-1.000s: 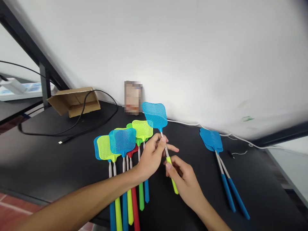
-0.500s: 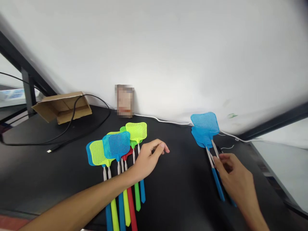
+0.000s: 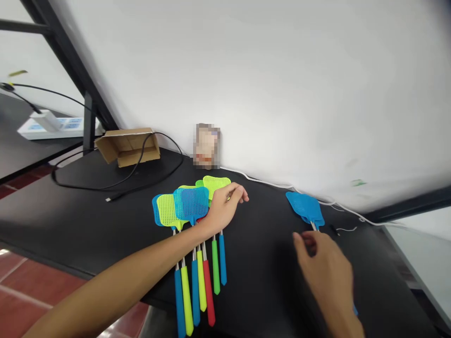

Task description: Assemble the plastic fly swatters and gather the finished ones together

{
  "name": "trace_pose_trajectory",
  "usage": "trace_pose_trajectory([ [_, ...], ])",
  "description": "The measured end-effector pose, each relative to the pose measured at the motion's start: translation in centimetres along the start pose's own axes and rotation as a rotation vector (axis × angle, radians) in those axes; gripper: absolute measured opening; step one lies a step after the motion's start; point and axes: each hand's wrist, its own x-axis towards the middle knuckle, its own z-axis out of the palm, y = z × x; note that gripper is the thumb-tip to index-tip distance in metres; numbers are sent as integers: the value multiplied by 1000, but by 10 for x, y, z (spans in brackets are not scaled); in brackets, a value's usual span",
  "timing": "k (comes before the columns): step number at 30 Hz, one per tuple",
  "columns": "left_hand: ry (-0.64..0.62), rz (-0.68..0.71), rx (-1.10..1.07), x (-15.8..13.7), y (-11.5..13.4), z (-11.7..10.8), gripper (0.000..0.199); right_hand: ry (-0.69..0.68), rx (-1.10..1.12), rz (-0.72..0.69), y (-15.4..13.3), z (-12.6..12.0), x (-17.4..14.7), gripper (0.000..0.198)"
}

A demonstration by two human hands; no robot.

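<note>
Swatters (image 3: 169,210) before me: heads (image 3: 193,204) thin perforated plastic; shafts (image 3: 194,254) bare shiny metal; handles (image 3: 209,293) smooth, plastic or rubber, can't tell. Surface (image 3: 257,263) I work over: smooth, dull sheen. Box (image 3: 137,158): matt cardboard. Cable (image 3: 119,194): smooth sheath. Floor (image 3: 35,277): glossy tile. Wall (image 3: 282,94): smooth, near-matt.

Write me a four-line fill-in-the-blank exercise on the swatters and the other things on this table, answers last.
1. The swatter heads just beyond the right hand are ____.
2. Among the swatters near the left hand, the handle immediately left of the green handle is ____.
3. The open box is made of ____.
4. The cable looping across the box's front is ____.

Missing words: blue; red; cardboard; black.
</note>
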Motion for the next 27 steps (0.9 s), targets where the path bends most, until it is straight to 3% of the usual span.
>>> trace_pose_trajectory([
  [3,69,-13,-61,9,-9,-3,34,-261,294,-236,-67,6,-14,32],
  [6,138,-32,-101,15,-16,-7,31,-388,264,-383,-121,15,-20,27],
  [9,182,-46,-123,18,-20,-9,29,-418,161,-462,-144,23,-17,18],
  [13,180,-54,-110,17,-22,-9,29,-425,19,-456,-137,28,-5,14],
  [17,123,-31,-52,12,-18,-8,32,-480,-7,-439,-106,30,7,32],
  [20,59,-21,11,8,-13,-8,34,-476,127,-374,-80,33,10,36],
  [23,-11,-26,78,5,-10,-8,33,-368,362,-238,-62,33,11,37],
  [27,-240,-26,206,-2,-5,-5,31,-286,693,-43,-53,26,13,37],
])
